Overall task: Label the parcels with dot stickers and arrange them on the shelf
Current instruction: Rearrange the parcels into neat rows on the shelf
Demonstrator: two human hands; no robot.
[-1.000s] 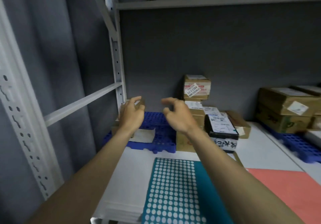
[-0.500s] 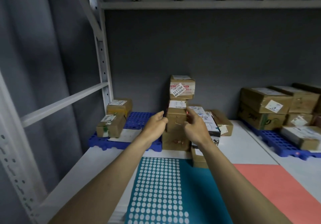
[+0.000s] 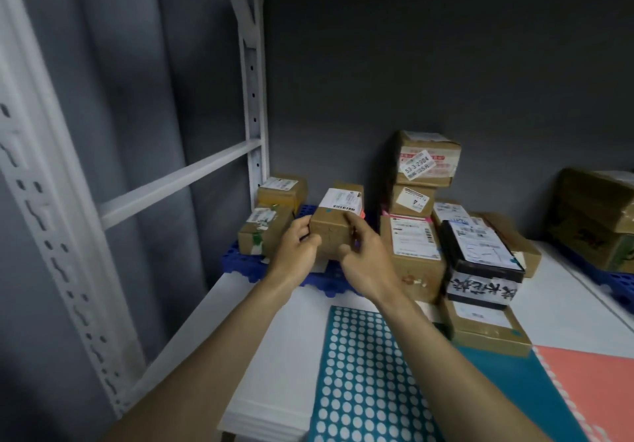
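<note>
Head view is showing, at far left on the blue pallet (image 3: 240, 263), two small parcels (image 3: 266, 232) sitting placed beside the shelf upright (image 3: 254, 98). Next to them, the left hand (image 3: 296, 253) and right hand (image 3: 363, 263) are clasping a brown parcel (image 3: 338, 222) from either side, holding it over the pallet; a teal dot is showing on it, so labelling here seems done. Rightward, the stacked parcels (image 3: 415, 235) are waiting, apparently unsorted. Below, the teal sticker sheet (image 3: 356, 373) is lying on the surface.
</note>
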